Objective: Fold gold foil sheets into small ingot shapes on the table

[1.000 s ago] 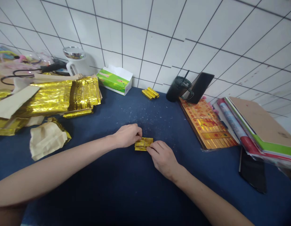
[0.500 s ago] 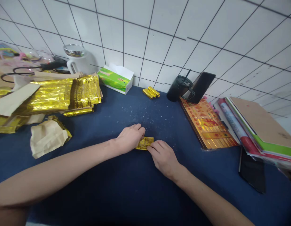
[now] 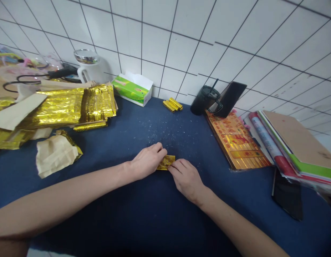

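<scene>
A small folded piece of gold foil paper [image 3: 166, 162] lies on the dark blue tabletop [image 3: 144, 210], between my two hands. My left hand [image 3: 149, 160] grips its left end, fingers curled and pressed together, covering part of it. At the right end, the fingertips of my right hand [image 3: 187, 180] pinch its edge. Towards the wall sits a small group of rolled gold paper bars [image 3: 172, 104]. Far to the left lies a thick stack of gold foil paper [image 3: 58, 107], with a crumpled sheet of brown-backed paper [image 3: 56, 154] in front of it.
A green tissue pack [image 3: 133, 89] and a white mug [image 3: 89, 67] stand along the tiled wall. To the right are a black cup [image 3: 204, 100], a propped phone [image 3: 231, 99], an orange-gold packet [image 3: 237, 142], piled notebooks [image 3: 301, 139] and a dark flat device [image 3: 287, 196].
My left hand has shifted slightly right along the gold paper, covering more of its left end. My right hand stays almost where it was. The whole view has moved a little.
</scene>
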Motion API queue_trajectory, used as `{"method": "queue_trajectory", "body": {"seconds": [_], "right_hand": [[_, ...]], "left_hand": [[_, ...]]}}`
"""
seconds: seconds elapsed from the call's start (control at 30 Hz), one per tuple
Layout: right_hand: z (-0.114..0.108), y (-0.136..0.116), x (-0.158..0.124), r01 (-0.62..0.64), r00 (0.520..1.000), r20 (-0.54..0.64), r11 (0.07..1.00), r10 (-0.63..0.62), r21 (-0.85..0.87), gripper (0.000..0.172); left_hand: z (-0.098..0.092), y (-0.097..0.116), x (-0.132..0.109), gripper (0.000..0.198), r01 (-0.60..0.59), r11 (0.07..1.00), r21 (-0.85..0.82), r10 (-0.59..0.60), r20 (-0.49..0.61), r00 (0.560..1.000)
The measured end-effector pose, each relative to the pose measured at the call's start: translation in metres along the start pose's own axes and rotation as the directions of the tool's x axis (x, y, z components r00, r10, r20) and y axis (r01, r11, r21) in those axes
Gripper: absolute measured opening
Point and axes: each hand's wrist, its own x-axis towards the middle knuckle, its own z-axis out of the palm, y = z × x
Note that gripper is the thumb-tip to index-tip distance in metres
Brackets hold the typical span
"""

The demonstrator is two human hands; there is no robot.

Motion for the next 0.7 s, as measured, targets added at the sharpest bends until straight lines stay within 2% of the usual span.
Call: {"method": "queue_trajectory", "body": {"seconds": [0.2,0.3,0.4,0.47,0.53,0.7], "right_hand": [[0.0,0.001,-0.001,-0.008,0.999,0.036,1.0,0.008,0.003,0.024],[0.0,0.002,0.0,-0.009,0.999,0.053,1.0,0.009,0.001,0.025],[-0.002,0.003,0.001,-0.006,0.998,0.064,1.0,0.005,0.02,0.024],[-0.003,0.003,0.002,-0.013,0.998,0.065,0.999,0.01,0.043,0.024],[-0.005,0.004,0.002,-0.04,0.997,0.064,0.996,0.035,0.078,0.025],[-0.01,0.012,0.008,-0.196,0.98,0.085,0.941,0.179,0.278,0.022]], "left_hand": [[-0.007,0.001,-0.002,0.015,-0.113,0.993,-0.036,0.115,0.041,0.993],[-0.014,0.004,-0.006,0.009,-0.142,0.988,-0.059,0.146,0.063,0.987],[-0.019,0.009,-0.012,0.023,-0.153,0.987,-0.051,0.157,0.084,0.984],[-0.017,0.012,-0.016,0.023,-0.144,0.989,-0.044,0.147,0.072,0.987],[-0.014,0.013,-0.018,0.014,-0.105,0.992,-0.063,0.108,0.041,0.993],[-0.009,0.011,-0.015,0.024,-0.009,0.981,-0.194,0.014,0.025,1.0]]}}
